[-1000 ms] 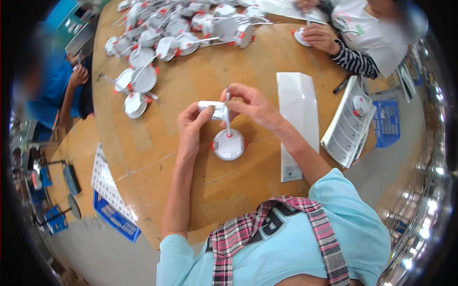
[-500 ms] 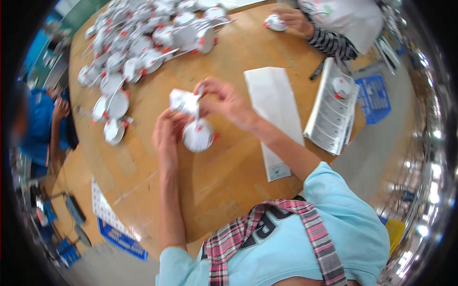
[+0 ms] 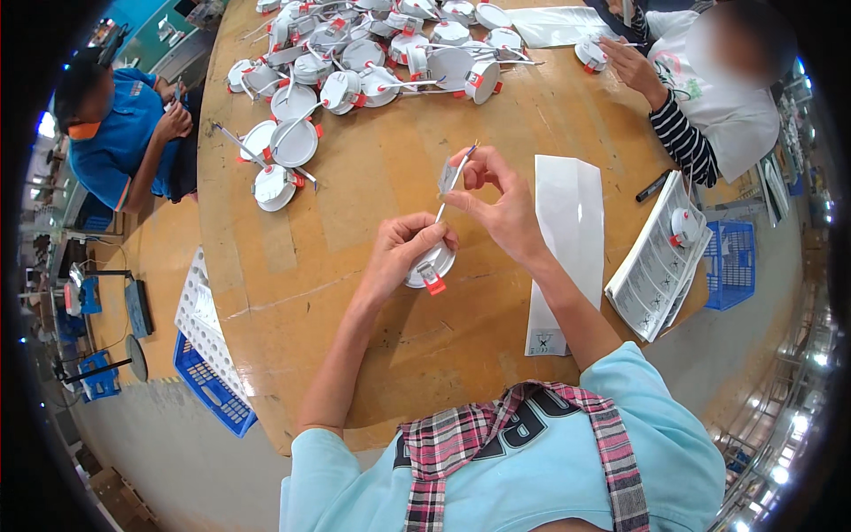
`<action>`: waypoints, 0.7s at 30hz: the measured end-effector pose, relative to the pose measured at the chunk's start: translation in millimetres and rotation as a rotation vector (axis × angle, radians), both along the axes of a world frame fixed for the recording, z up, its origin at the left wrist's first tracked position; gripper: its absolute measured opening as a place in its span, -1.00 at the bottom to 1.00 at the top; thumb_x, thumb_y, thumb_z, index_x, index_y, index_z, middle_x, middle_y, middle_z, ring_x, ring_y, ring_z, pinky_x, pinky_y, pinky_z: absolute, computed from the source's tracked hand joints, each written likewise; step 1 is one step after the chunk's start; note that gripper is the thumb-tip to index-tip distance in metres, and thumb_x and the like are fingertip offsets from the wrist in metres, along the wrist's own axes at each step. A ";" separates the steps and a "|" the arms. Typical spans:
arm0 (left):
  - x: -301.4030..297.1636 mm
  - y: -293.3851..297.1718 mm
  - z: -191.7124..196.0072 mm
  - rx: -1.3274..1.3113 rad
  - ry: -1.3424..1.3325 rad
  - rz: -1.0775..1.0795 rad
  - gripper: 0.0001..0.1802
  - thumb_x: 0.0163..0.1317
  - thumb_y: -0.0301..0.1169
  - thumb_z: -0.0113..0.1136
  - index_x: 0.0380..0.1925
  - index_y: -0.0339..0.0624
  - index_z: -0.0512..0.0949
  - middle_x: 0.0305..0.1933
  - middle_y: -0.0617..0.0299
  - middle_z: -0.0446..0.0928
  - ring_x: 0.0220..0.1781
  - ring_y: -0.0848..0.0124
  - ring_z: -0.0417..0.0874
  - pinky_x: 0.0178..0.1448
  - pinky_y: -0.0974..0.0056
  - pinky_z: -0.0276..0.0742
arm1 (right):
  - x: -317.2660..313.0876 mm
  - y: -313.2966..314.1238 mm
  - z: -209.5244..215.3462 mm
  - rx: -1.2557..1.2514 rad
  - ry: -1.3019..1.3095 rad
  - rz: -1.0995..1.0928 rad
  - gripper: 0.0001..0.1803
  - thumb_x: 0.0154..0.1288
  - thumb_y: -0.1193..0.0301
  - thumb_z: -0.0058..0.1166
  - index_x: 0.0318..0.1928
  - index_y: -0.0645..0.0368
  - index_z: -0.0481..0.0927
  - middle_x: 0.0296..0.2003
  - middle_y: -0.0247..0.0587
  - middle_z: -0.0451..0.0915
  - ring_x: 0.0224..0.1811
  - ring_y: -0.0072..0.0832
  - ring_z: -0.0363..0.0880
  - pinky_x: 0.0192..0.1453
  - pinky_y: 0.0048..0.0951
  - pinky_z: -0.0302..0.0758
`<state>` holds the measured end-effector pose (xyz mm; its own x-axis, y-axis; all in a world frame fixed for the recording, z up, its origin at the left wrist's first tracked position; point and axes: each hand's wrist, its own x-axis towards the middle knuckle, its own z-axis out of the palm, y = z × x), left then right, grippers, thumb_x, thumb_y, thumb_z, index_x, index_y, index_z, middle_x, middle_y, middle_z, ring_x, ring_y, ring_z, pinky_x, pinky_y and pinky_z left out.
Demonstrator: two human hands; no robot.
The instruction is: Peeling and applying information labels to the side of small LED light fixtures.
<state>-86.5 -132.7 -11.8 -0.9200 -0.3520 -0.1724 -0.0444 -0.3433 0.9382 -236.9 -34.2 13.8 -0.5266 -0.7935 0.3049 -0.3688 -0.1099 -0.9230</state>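
Low over the table, my left hand [image 3: 403, 253] is closed on a round white downlight [image 3: 433, 267] with red-tipped spring clips, partly hidden by my fingers. Its white cable [image 3: 441, 211] rises from my left fingertips and ends in thin coloured wires. My right hand [image 3: 496, 199] pinches a small pale label [image 3: 447, 180] against the cable near that end. Whether the label is stuck on cannot be made out. Beside my right forearm lies a long white paper strip [image 3: 567, 239].
Many similar downlights [image 3: 363, 55] are heaped at the far left. Printed sheets [image 3: 651, 266] carrying another downlight lie right, by a black marker [image 3: 653, 185]. A co-worker's hand [image 3: 631, 69] holds a downlight opposite; another person [image 3: 133, 133] sits left. Blue crates [image 3: 213, 386] stand below the table.
The view has shifted, bringing more of both co-workers into sight. The white paper by the cable, broad before, now appears narrow along it. My left hand has closed over the downlight.
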 end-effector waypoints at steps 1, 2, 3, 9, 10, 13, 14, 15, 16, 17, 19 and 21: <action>-0.5 -0.1 0.1 0.005 0.001 0.003 -0.74 0.30 -0.30 0.09 -0.41 -0.28 0.59 -0.40 0.20 0.62 -0.34 0.51 0.60 -0.21 0.41 0.50 | -0.7 0.0 -1.5 0.001 -0.020 -0.025 -0.75 0.15 0.39 0.23 -0.16 0.16 0.55 -0.47 -0.43 0.44 -0.45 -0.70 0.34 -0.28 -0.58 0.34; -1.0 -0.4 -0.2 0.011 0.005 0.003 -0.74 0.30 -0.30 0.09 -0.42 -0.29 0.59 -0.40 0.19 0.62 -0.33 0.50 0.61 -0.21 0.41 0.50 | -1.2 -0.1 -2.8 0.003 -0.041 -0.049 -0.76 0.12 0.39 0.25 -0.21 0.18 0.57 -0.47 -0.44 0.42 -0.46 -0.70 0.28 -0.32 -0.58 0.29; -1.3 -0.7 -1.2 0.018 0.009 0.004 -0.73 0.30 -0.31 0.08 -0.42 -0.29 0.59 -0.41 0.18 0.62 -0.33 0.50 0.61 -0.21 0.40 0.51 | -3.0 0.2 -3.7 0.009 -0.041 -0.045 -0.76 0.12 0.39 0.25 -0.21 0.18 0.57 -0.47 -0.44 0.42 -0.46 -0.70 0.28 -0.32 -0.58 0.29; 1.5 -5.3 -4.1 0.057 0.024 -0.011 -0.74 0.29 -0.32 0.09 -0.41 -0.31 0.59 -0.41 0.18 0.61 -0.34 0.49 0.61 -0.19 0.40 0.51 | -3.0 -3.3 -2.9 0.009 -0.374 -0.135 -0.86 0.14 0.41 0.22 -0.43 0.24 0.60 -0.48 -0.44 0.41 -0.42 -0.69 0.29 -0.33 -0.60 0.25; 0.9 -5.0 -3.3 0.057 0.024 -0.014 -0.74 0.29 -0.32 0.09 -0.41 -0.31 0.59 -0.41 0.18 0.61 -0.34 0.49 0.61 -0.19 0.40 0.51 | -5.2 -2.5 -4.8 -0.013 -0.344 -0.107 -0.85 0.18 0.40 0.18 -0.38 0.24 0.61 -0.48 -0.43 0.42 -0.42 -0.69 0.29 -0.33 -0.60 0.24; -0.6 -2.0 -1.2 0.044 0.002 -0.035 -0.75 0.29 -0.33 0.09 -0.41 -0.31 0.59 -0.42 0.18 0.60 -0.35 0.49 0.60 -0.20 0.40 0.51 | -5.6 -1.1 -9.4 -0.011 -0.137 -0.091 -0.83 0.24 0.37 0.12 -0.30 0.23 0.60 -0.46 -0.43 0.43 -0.42 -0.69 0.29 -0.32 -0.60 0.25; -0.7 0.1 -2.0 0.047 0.009 -0.018 -0.75 0.29 -0.34 0.08 -0.41 -0.31 0.59 -0.41 0.18 0.61 -0.34 0.50 0.60 -0.20 0.41 0.50 | -3.8 -0.9 -9.9 0.017 0.040 -0.096 -0.82 0.27 0.35 0.09 -0.26 0.23 0.60 -0.46 -0.42 0.44 -0.42 -0.69 0.29 -0.32 -0.60 0.27; -0.7 2.7 -1.6 0.050 0.015 -0.002 -0.76 0.29 -0.35 0.08 -0.40 -0.32 0.59 -0.40 0.18 0.61 -0.34 0.51 0.60 -0.21 0.41 0.50 | -3.7 -0.7 -8.8 0.014 0.035 -0.107 -0.82 0.27 0.35 0.09 -0.26 0.23 0.60 -0.46 -0.42 0.44 -0.42 -0.69 0.29 -0.32 -0.60 0.27; -1.7 3.7 0.3 0.048 0.015 -0.024 -0.76 0.29 -0.35 0.08 -0.40 -0.32 0.59 -0.40 0.18 0.61 -0.34 0.51 0.60 -0.21 0.41 0.50 | -5.6 -0.2 -3.2 0.011 -0.042 -0.132 -0.80 0.28 0.34 0.10 -0.23 0.22 0.60 -0.45 -0.42 0.45 -0.41 -0.69 0.32 -0.31 -0.61 0.29; -0.5 3.1 2.7 -0.047 -0.017 0.008 -0.76 0.29 -0.36 0.09 -0.40 -0.32 0.60 -0.42 0.23 0.60 -0.37 0.55 0.57 -0.25 0.44 0.46 | -7.5 1.4 2.0 0.006 -0.120 -0.157 -0.79 0.28 0.33 0.10 -0.21 0.22 0.59 -0.44 -0.42 0.47 -0.39 -0.69 0.34 -0.30 -0.61 0.31; 1.7 -0.5 8.0 -0.149 -0.035 0.011 -0.77 0.29 -0.37 0.09 -0.41 -0.32 0.60 -0.44 0.27 0.59 -0.39 0.60 0.54 -0.29 0.47 0.43 | -14.1 5.1 9.0 -0.061 -0.225 -0.182 -0.78 0.27 0.31 0.10 -0.22 0.22 0.59 -0.45 -0.42 0.47 -0.39 -0.69 0.36 -0.29 -0.62 0.33; 9.7 -6.4 12.9 -0.380 -0.063 0.192 -0.80 0.28 -0.41 0.09 -0.39 -0.33 0.60 -0.42 0.26 0.59 -0.39 0.61 0.53 -0.29 0.47 0.41 | -28.3 13.0 15.5 -0.126 -0.328 -0.209 -0.77 0.27 0.30 0.11 -0.22 0.22 0.59 -0.46 -0.42 0.48 -0.38 -0.69 0.38 -0.27 -0.62 0.35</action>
